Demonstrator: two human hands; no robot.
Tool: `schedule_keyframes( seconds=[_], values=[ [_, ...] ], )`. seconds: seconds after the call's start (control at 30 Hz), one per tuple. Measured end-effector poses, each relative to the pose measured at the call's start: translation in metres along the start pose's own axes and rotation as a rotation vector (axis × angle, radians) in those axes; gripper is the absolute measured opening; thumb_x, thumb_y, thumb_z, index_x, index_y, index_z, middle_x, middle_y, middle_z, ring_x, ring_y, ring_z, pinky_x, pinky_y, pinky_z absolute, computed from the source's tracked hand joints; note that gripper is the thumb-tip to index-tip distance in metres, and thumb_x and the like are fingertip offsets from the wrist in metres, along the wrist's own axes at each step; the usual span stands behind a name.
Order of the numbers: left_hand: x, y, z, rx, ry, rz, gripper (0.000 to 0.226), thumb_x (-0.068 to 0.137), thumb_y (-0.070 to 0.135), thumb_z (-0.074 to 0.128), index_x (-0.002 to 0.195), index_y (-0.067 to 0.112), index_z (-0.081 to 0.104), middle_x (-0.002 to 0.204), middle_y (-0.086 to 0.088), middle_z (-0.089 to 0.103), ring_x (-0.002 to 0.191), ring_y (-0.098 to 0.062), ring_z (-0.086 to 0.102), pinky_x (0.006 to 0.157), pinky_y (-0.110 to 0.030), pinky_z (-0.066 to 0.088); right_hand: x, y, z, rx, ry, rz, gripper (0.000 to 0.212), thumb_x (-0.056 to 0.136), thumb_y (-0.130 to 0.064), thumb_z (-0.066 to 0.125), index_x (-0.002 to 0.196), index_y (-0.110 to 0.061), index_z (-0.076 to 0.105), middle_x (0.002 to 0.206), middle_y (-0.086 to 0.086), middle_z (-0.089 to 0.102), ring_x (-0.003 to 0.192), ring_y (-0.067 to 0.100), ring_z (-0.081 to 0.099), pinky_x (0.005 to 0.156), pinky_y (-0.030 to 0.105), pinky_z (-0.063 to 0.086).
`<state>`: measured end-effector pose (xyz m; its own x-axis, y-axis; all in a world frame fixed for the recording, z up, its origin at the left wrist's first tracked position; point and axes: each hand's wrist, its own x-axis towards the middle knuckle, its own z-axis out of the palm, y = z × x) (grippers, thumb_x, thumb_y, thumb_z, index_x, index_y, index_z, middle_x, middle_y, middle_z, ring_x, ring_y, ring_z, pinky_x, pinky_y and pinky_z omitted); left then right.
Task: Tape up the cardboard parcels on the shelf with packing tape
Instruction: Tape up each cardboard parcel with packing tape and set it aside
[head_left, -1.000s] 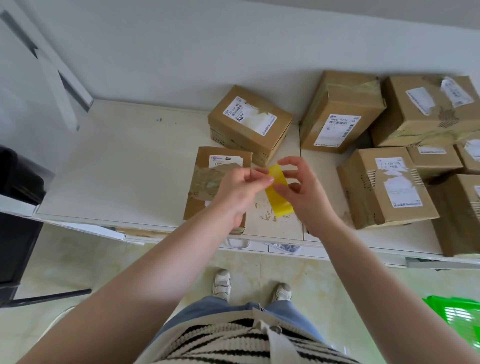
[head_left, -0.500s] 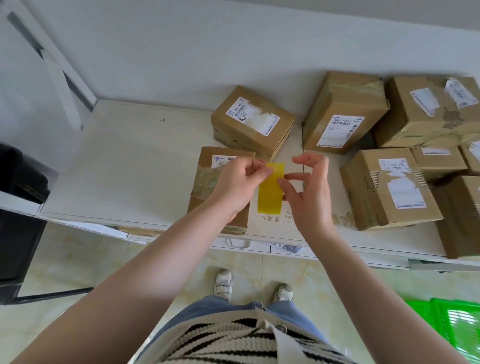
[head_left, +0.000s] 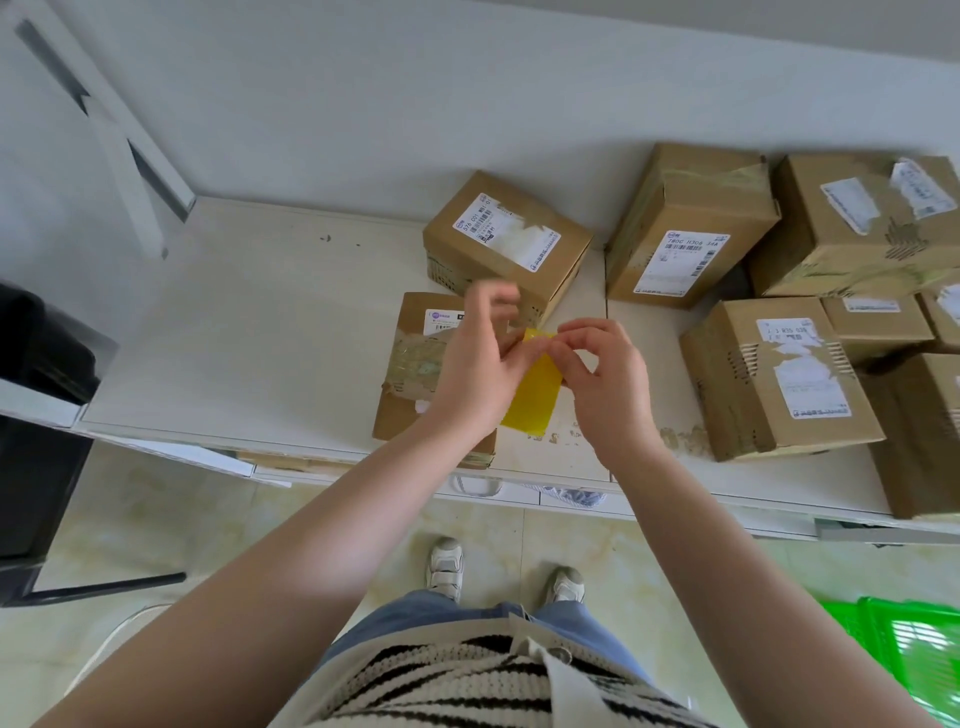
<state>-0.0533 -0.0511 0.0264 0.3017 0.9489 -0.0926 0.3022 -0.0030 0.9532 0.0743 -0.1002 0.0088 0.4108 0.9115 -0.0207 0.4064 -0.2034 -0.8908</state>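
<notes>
1. While both hands work above the front edge of the white shelf board (head_left: 249, 332), a flat brown cardboard parcel with a white label and old clear tape (head_left: 410, 364) lies on it at the left, partly under the left wrist.
2. The left hand (head_left: 475, 374) pinches the upper left corner of a short strip of yellow translucent packing tape (head_left: 535, 397); its raised fingers are blurred, so their exact pose is unclear.
3. The tape hangs between the hands, its lower end free above the shelf. It looks very light and limp, likely to curl and stick to itself or to skin, so holding it by the top corners and keeping it taut seems wise.
4. The right hand (head_left: 605, 384) pinches the tape's upper right corner with thumb and forefinger.
5. Further right, several taller brown cardboard boxes (head_left: 779, 379) stand packed together; they look stiff and light.
</notes>
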Motion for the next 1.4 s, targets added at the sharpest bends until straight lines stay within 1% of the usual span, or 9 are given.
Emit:
schedule_keyframes(
  seconds=[0.17,0.4,0.53,0.7,0.93,1.03,1.17,1.3,1.4],
  values=[
    [0.007,-0.011,-0.006,0.144,-0.181,0.24,0.014,0.091,0.019,0.068,0.104,0.014,0.063,0.14,-0.005,0.046,0.132,-0.016,0.049,0.107,-0.03,0.045,0.005,-0.013,-0.009,0.24,-0.119,0.24,0.015,0.094,-0.011,0.062,0.082,-0.015,0.07,0.107,0.007,0.063,0.098,0.028,0.066,0.086,0.042,0.059],
    [0.016,-0.015,0.004,-0.009,-0.113,-0.038,0.013,0.09,0.022,0.069,0.09,0.01,0.065,0.116,0.007,0.064,0.098,-0.014,0.064,0.091,-0.038,0.053,0.008,-0.014,-0.011,0.259,-0.114,0.313,0.01,0.09,-0.015,0.07,0.082,-0.009,0.07,0.088,0.013,0.069,0.086,0.028,0.069,0.084,0.044,0.06],
    [0.016,-0.007,0.01,-0.126,-0.032,-0.251,0.017,0.095,0.029,0.065,0.086,0.015,0.059,0.1,0.005,0.065,0.088,-0.012,0.06,0.07,-0.025,0.048,0.014,-0.001,-0.013,0.093,-0.024,0.246,0.014,0.089,-0.032,0.069,0.098,-0.02,0.069,0.106,0.007,0.068,0.101,0.023,0.064,0.09,0.043,0.054],
    [0.02,-0.01,0.008,-0.435,0.016,-0.461,0.016,0.089,0.027,0.072,0.08,0.018,0.062,0.095,-0.005,0.068,0.091,-0.022,0.063,0.079,-0.038,0.053,0.015,0.017,-0.021,0.41,-0.295,0.54,0.045,0.093,-0.051,0.052,0.122,-0.018,0.064,0.113,0.008,0.071,0.107,0.027,0.066,0.096,0.046,0.053],
    [0.035,-0.041,-0.018,0.274,0.11,-0.077,0.02,0.096,0.025,0.062,0.111,0.015,0.053,0.115,0.003,0.059,0.102,-0.008,0.058,0.071,-0.016,0.04,0.026,0.062,-0.012,0.153,-0.132,0.624,0.035,0.096,-0.039,0.06,0.113,-0.01,0.069,0.095,0.007,0.068,0.085,0.024,0.063,0.082,0.044,0.054],
    [0.035,-0.071,-0.042,0.507,0.23,-0.089,0.039,0.095,0.031,0.062,0.128,0.013,0.051,0.132,-0.003,0.051,0.109,-0.015,0.056,0.079,-0.023,0.041,0.03,0.086,-0.002,-0.131,-0.12,0.587,0.033,0.098,-0.033,0.058,0.114,-0.007,0.07,0.083,0.004,0.061,0.083,0.025,0.054,0.073,0.034,0.043],
    [0.031,-0.106,-0.059,0.483,0.144,-0.439,0.077,0.092,0.054,0.057,0.149,0.008,0.031,0.15,-0.009,0.041,0.132,-0.029,0.047,0.1,-0.041,0.045,0.039,0.083,0.016,-0.421,-0.087,0.455,0.033,0.101,-0.021,0.048,0.13,-0.014,0.062,0.132,0.012,0.058,0.12,0.033,0.052,0.101,0.038,0.043],
    [0.029,-0.115,-0.05,0.276,0.079,-0.522,0.06,0.097,0.057,0.046,0.133,0.009,0.049,0.129,-0.009,0.061,0.118,-0.03,0.058,0.091,-0.035,0.046,0.024,0.025,0.042,-0.278,0.059,0.15,0.039,0.103,-0.014,0.039,0.141,-0.01,0.048,0.137,0.003,0.051,0.121,0.02,0.051,0.098,0.028,0.039],
    [0.023,-0.116,-0.041,0.245,0.112,-0.484,0.05,0.099,0.052,0.046,0.121,0.008,0.056,0.114,-0.008,0.066,0.106,-0.028,0.062,0.078,-0.029,0.042,0.006,-0.001,0.078,-0.269,-0.094,0.074,0.036,0.104,-0.018,0.037,0.138,-0.009,0.042,0.125,0.001,0.051,0.113,0.021,0.052,0.088,0.032,0.041]
  ],
)
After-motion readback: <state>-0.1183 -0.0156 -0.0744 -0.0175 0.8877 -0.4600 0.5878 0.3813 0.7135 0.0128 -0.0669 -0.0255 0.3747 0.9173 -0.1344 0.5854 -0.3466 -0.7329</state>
